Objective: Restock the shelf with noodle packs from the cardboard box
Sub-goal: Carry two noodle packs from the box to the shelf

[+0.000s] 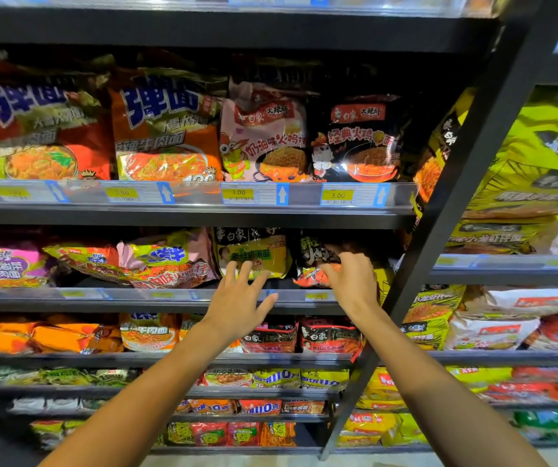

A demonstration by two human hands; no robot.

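Forearms come up from the bottom edge, both bare, reaching to the 2nd shelf (156, 299) from the top of those in full view. Left hand (237, 299) is spread, fingers straight & fanned, tips just at the lower edge of a yellow noodle pack (254, 252) w/ a black top; grip open, holding nothing. Right hand (350, 281) lies on a black-and-red noodle pack (311, 261) at the shelf's right end, next to the dark upright post (439, 227); fingers bent over the pack's front, looks like a grip on it, though the fingertips are partly hidden. The 2 packs sit side by side, leaning back. Left of them, more packs lie tilted & untidy: a pink/yellow one (170, 261), then a magenta one (5, 264). Shelf above (186, 214) holds upright rows w/ yellow price tags (337, 196) reading 3.00. Cardboard box not in view.
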